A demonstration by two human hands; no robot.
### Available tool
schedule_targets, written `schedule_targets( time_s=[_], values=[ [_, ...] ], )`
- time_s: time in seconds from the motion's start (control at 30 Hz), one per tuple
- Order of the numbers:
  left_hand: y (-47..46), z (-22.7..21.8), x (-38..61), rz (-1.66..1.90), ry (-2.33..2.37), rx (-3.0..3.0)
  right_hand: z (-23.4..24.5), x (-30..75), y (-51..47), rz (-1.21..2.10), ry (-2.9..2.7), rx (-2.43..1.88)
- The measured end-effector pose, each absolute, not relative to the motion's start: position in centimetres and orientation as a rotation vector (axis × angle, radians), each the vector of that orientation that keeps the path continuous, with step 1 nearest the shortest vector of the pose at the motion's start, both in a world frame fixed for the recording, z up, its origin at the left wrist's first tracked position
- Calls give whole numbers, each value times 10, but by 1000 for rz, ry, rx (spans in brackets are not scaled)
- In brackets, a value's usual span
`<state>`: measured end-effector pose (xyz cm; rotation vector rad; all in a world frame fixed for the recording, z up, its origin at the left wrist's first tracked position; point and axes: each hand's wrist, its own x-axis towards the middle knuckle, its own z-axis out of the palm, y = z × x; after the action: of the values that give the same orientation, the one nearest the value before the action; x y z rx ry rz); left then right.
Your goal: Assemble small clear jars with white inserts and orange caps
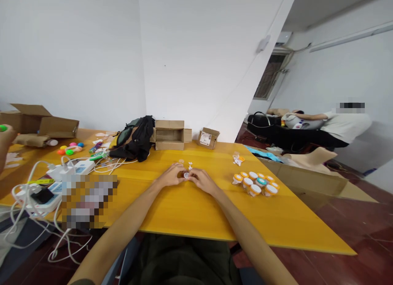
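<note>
Over the middle of the table, my left hand (173, 174) and my right hand (201, 179) meet around a small round container (186, 175) with a whitish top. Fingers and thumbs of both hands are closed on it from either side, and they hide most of its body. Just beyond the fingertips lie small white pieces (190, 164) with dark marks, too small to make out. A pale round disc (181, 161) rests beside them. To the right of my right hand stands a cluster of small clear jars (254, 189) with white-and-orange lids, one lid being teal (261, 181).
A small plastic bag (238, 159) lies at the back right. Cardboard boxes (170, 145) and a dark backpack (132, 141) stand along the back. Power strips (58, 188) with cables occupy the left. Another person's hand (6, 139) shows at the far left; someone sits (344, 127) at right.
</note>
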<state>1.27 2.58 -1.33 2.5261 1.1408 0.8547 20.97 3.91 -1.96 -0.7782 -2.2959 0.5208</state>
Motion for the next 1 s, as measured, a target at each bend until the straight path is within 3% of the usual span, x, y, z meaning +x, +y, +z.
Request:
schedule_targets(
  time_s=[1.0],
  values=[
    [22,-11,15,837,1214,2664,-21,206,42,740,-2140,-928]
  ],
)
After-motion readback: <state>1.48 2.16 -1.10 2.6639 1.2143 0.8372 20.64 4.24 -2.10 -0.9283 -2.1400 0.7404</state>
